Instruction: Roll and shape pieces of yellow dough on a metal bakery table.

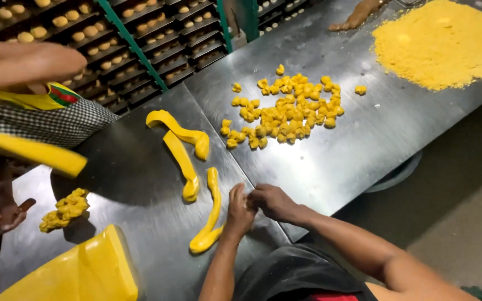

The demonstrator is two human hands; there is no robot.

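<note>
My left hand and my right hand meet fingertip to fingertip at the near edge of the steel table. A long yellow dough strip lies on the steel just left of my left hand, and its lower end runs under that wrist. My left hand's fingers are curled and seem to grip dough from this strip. My right hand's fingers are pinched against them; what lies between is hidden. Beyond my hands sits a heap of small yellow dough pieces.
Two more dough strips lie to the far left. A co-worker at the left holds another strip above a clump of pieces. A yellow dough block, a flour mound, another person's hand and tray racks surround the table.
</note>
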